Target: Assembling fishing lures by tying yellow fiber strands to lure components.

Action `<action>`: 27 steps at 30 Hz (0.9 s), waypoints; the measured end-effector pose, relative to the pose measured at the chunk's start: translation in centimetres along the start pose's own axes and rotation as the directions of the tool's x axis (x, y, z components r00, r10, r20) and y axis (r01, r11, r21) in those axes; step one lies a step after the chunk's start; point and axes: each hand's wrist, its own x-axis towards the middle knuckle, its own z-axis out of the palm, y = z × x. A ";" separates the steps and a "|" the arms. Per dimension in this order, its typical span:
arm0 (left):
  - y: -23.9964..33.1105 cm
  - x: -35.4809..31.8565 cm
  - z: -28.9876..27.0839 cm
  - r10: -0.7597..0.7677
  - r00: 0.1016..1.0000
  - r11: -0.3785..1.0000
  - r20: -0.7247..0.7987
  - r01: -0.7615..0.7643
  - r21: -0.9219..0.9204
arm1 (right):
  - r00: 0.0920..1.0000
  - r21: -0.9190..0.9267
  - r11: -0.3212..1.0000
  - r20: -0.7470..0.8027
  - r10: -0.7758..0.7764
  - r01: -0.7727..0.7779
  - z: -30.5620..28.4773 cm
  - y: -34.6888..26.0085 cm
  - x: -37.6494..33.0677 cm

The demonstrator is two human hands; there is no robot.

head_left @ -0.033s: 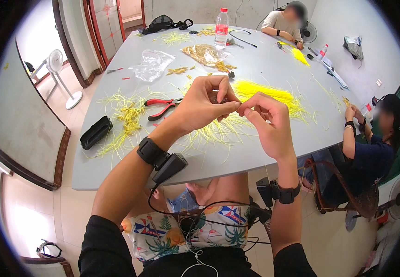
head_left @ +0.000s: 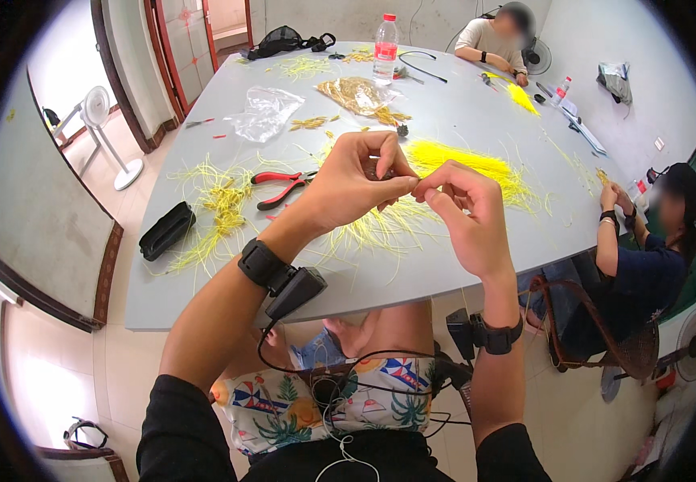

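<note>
Both hands meet above the bench (head_left: 476, 120), your left hand (head_left: 356, 181) and right hand (head_left: 464, 213) pinching one thin yellow wire (head_left: 380, 213) between fingertips. It runs roughly 9 to 3 o'clock, ends too fine to make out. Loose strands (head_left: 219, 201) lie at 9, a neat yellow bundle (head_left: 460, 161) at 1, pliers (head_left: 283, 186) at 10, so I'd guess you're midway.

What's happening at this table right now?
A person seated at a grey table pinches something thin between the fingertips of the left hand and right hand, raised above loose yellow strands. Red-handled pliers lie untouched to the left. Two other people sit at the table's far and right edges.
</note>
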 end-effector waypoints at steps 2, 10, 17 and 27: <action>0.3 0.0 0.1 0.006 1.000 1.000 -0.007 -0.006 0.026 | 1.000 -0.005 1.000 -0.002 0.003 -0.003 0.0 0.0 0.0; -0.2 0.1 0.2 0.093 0.994 0.994 -0.063 -0.088 0.066 | 1.000 -0.017 1.000 0.005 -0.010 0.010 -0.1 0.0 0.1; 0.3 0.0 0.4 0.039 0.996 0.999 -0.085 -0.036 0.036 | 0.984 0.146 0.987 -0.154 0.085 -0.062 -0.2 -1.2 0.3; 0.3 0.1 0.5 0.005 1.000 0.999 -0.007 -0.004 0.050 | 0.975 -0.110 0.984 -0.192 0.115 -0.137 0.2 0.1 0.3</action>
